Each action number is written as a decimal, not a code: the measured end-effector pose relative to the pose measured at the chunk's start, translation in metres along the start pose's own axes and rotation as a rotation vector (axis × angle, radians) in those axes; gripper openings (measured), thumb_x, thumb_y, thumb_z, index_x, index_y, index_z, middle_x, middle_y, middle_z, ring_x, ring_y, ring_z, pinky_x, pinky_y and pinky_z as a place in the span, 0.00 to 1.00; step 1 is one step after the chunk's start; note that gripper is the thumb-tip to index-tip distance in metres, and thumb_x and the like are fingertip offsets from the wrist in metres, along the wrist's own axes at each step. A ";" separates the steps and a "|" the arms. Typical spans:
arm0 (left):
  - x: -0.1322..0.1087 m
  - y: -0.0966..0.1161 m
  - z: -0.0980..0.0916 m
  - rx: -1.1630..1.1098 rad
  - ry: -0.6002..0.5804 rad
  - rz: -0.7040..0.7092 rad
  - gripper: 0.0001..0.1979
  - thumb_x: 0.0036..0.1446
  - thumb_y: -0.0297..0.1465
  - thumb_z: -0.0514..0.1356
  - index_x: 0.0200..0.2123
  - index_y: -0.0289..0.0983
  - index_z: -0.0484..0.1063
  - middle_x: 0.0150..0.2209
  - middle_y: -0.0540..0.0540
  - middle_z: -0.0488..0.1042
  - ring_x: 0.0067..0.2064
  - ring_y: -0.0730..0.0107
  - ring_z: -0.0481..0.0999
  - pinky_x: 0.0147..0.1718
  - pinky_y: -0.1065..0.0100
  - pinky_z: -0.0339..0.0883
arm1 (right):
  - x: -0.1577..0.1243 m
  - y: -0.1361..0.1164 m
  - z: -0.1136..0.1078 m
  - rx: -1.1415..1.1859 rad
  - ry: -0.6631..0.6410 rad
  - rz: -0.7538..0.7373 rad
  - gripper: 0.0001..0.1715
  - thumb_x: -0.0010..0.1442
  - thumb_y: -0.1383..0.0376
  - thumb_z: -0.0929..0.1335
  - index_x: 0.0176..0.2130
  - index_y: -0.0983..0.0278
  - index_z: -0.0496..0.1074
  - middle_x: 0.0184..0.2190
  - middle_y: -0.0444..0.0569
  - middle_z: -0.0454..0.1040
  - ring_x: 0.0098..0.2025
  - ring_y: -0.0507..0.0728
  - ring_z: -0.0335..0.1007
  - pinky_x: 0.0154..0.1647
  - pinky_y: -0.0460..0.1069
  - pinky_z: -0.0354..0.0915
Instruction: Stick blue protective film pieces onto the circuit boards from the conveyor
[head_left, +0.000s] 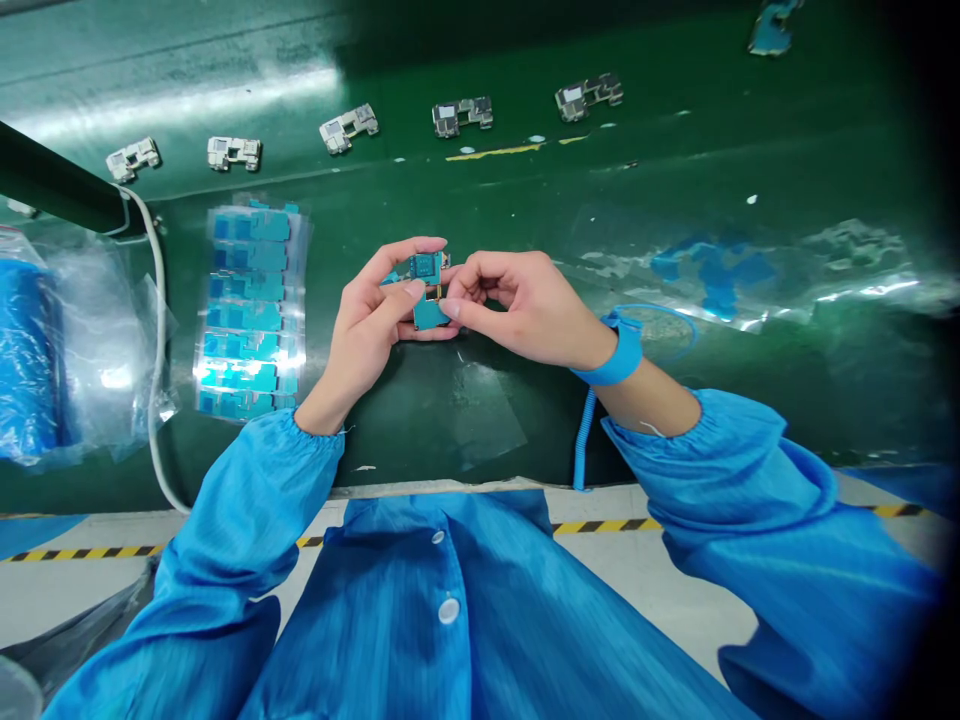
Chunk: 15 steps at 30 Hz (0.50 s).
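A coiled cord (584, 440) from the wrist strap (619, 358) could catch on the bench (405, 420) edge and jerk the right hand (536, 300), its thumb and forefinger pinching a board's (430, 316) rim. The left hand (369, 325) clasps that board between thumb and fingers above the bench; squeezing could bend its narrow middle. Leftward lie blue films (251, 315), then a white cable (158, 300) blocking the way to a bagged roll (30, 350). Beyond runs a row of boards (462, 117).

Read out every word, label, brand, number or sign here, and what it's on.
None can be read.
Circuit board in the left hand: any markings too small to read.
Pale patch on a far board: any print too small.
Striped floor tape: no lettering visible.
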<state>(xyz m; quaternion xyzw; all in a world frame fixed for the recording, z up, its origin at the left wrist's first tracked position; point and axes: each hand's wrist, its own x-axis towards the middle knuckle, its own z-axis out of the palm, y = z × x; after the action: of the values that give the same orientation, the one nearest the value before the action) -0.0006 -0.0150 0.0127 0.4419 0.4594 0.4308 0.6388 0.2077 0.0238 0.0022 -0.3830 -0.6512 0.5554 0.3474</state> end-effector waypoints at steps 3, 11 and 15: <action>0.000 -0.001 -0.001 0.002 -0.004 -0.008 0.28 0.68 0.47 0.66 0.68 0.47 0.73 0.54 0.44 0.87 0.53 0.55 0.89 0.51 0.59 0.87 | 0.000 0.000 0.000 0.008 0.001 -0.020 0.15 0.62 0.59 0.82 0.32 0.58 0.77 0.29 0.45 0.77 0.39 0.59 0.77 0.42 0.54 0.75; 0.007 -0.016 -0.009 -0.026 -0.059 0.082 0.28 0.70 0.48 0.67 0.68 0.47 0.72 0.47 0.46 0.87 0.49 0.58 0.91 0.49 0.60 0.89 | 0.001 0.002 0.000 -0.046 -0.001 -0.038 0.13 0.64 0.60 0.80 0.32 0.59 0.76 0.29 0.46 0.77 0.43 0.60 0.80 0.43 0.53 0.75; 0.014 -0.023 -0.013 -0.015 -0.061 0.136 0.29 0.68 0.51 0.70 0.66 0.46 0.74 0.37 0.50 0.84 0.42 0.59 0.91 0.43 0.60 0.90 | 0.000 0.002 0.000 -0.079 0.002 -0.089 0.13 0.66 0.61 0.78 0.33 0.60 0.75 0.29 0.47 0.78 0.43 0.61 0.80 0.43 0.53 0.75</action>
<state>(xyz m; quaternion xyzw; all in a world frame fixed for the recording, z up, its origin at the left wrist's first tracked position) -0.0067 -0.0052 -0.0149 0.4800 0.4055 0.4630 0.6251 0.2075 0.0241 0.0003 -0.3675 -0.6886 0.5130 0.3572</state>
